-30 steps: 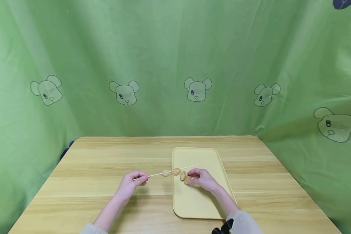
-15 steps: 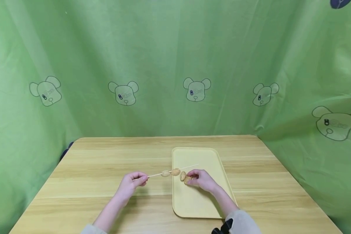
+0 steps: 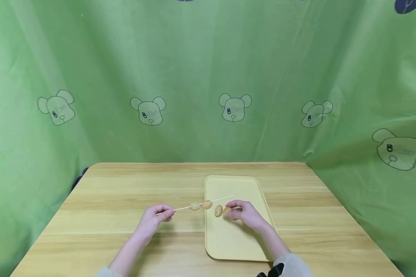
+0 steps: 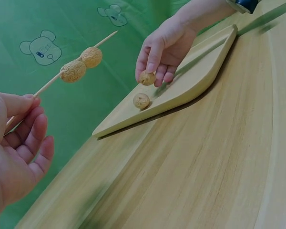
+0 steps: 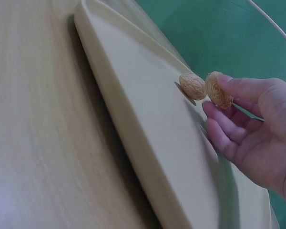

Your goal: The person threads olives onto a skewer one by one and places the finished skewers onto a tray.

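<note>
My left hand [image 3: 154,221] grips a thin wooden skewer [image 4: 49,85] between thumb and fingers. Two brown, wrinkled food balls are threaded on it side by side: one nearer the hand [image 4: 73,71], the other nearer the tip [image 4: 91,57]. The skewer's bare pointed end reaches over the tray. Over the tray, my right hand [image 3: 246,213] pinches a similar wrinkled food ball [image 5: 218,90] between thumb and fingertips. Another loose ball [image 3: 218,210] lies on the tray just left of that hand. A small hole shows in the loose ball [image 4: 141,100] in the left wrist view.
The pale yellow rectangular tray [image 3: 235,246] has a low raised rim and lies right of centre on a wood-grain table [image 3: 124,184]. A green curtain [image 3: 194,57] with printed bear heads hangs behind the table and at its sides.
My right hand has shifted a little to the right with its food ball, widening the gap to the loose one. The left hand keeps its grip on the skewer, nearly in place.
</note>
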{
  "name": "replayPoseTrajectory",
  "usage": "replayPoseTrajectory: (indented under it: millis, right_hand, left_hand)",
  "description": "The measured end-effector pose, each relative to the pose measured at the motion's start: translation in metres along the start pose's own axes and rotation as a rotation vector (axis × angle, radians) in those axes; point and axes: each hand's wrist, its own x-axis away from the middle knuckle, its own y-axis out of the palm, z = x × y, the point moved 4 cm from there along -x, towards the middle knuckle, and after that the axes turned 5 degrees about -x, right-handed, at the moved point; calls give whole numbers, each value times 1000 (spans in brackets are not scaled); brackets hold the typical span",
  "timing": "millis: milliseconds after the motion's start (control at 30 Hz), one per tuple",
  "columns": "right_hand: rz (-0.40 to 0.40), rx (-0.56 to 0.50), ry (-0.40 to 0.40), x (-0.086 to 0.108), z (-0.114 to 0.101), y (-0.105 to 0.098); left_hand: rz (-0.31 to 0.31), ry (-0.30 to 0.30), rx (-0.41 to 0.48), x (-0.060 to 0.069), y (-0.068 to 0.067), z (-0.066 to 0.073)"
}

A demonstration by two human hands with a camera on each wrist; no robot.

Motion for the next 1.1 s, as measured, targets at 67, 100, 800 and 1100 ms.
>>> replayPoseTrajectory:
  millis: [67,100,800,1100]
  right_hand:
    - [0,-45,12,2,-1,-2]
    - [2,-55,10,3,-3,-2]
    - [21,-208,-99,20,-28,-3]
    - [2,-264,-154,27,-38,-4]
  left_hand:
    - [-1,-5,5,0,0,0]
    - [-1,-5,5,0,0,0]
    - [7,-9,13,-1,-4,-3]
    - [13,4,13,-1,-5,0]
